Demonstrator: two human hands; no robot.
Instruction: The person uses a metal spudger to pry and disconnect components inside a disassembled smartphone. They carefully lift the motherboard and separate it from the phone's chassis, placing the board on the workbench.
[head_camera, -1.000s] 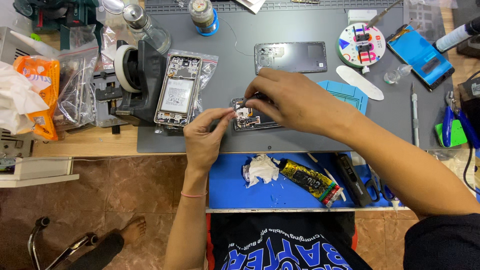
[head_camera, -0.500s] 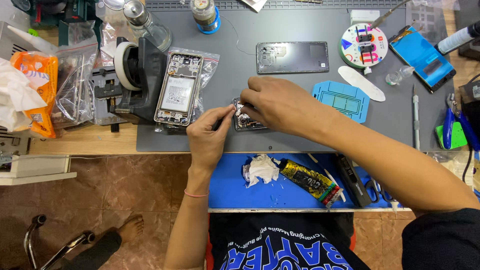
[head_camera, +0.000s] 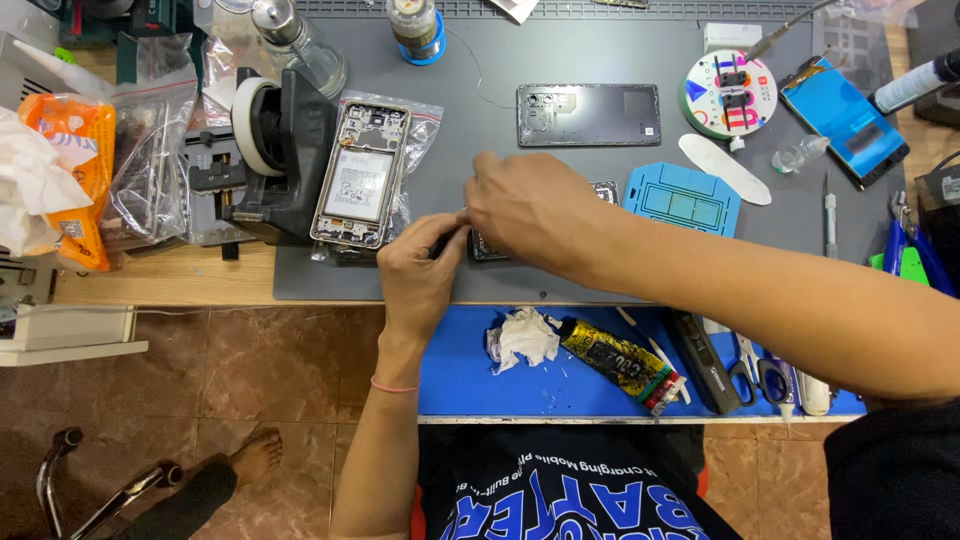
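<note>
At the near edge of the grey rubber work mat (head_camera: 560, 150), I see my left hand (head_camera: 420, 275) and right hand (head_camera: 535, 210) pinched together on a small dark phone part (head_camera: 490, 245), mostly hidden beneath them. At ten o'clock, an opened phone frame with its white battery (head_camera: 358, 180) lies on a clear plastic bag (head_camera: 425, 125). At one o'clock sits a dark phone back cover (head_camera: 588, 114); at three, a blue plastic tray (head_camera: 682, 200). At six, a crumpled white tissue (head_camera: 522, 338) touches a black-and-yellow glue tube (head_camera: 615, 362).

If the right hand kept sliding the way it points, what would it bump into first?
The right hand points leftward across the grey mat. It would probably meet the left hand fingertips first, already almost touching; beyond them lies the opened phone.
</note>
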